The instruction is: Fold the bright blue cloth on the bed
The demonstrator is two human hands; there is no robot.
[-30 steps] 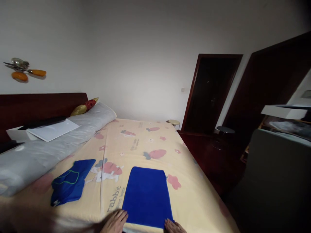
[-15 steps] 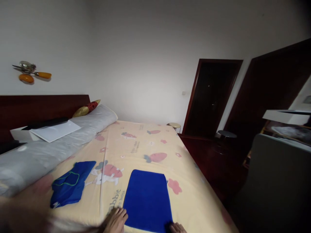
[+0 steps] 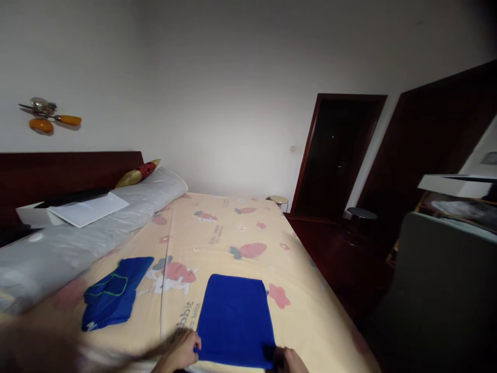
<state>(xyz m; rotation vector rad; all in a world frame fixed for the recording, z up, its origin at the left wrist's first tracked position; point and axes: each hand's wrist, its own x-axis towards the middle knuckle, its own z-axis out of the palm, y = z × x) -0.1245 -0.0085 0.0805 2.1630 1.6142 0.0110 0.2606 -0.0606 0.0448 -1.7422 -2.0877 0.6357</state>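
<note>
Gripping near corners of blue cloth (image 3: 235, 318), flat on near bed (image 3: 248, 228), left hand (image 3: 181, 351) and right hand (image 3: 288, 359) now curled shut, previously flat: near edge seemingly secured.

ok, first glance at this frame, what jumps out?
The bright blue cloth lying flat near the front edge of the cartoon-print bed sheet, with the left hand and right hand pinching its two near corners. Left of it lies a crumpled blue garment with green trim. A dark open doorway stands at the right.
</note>
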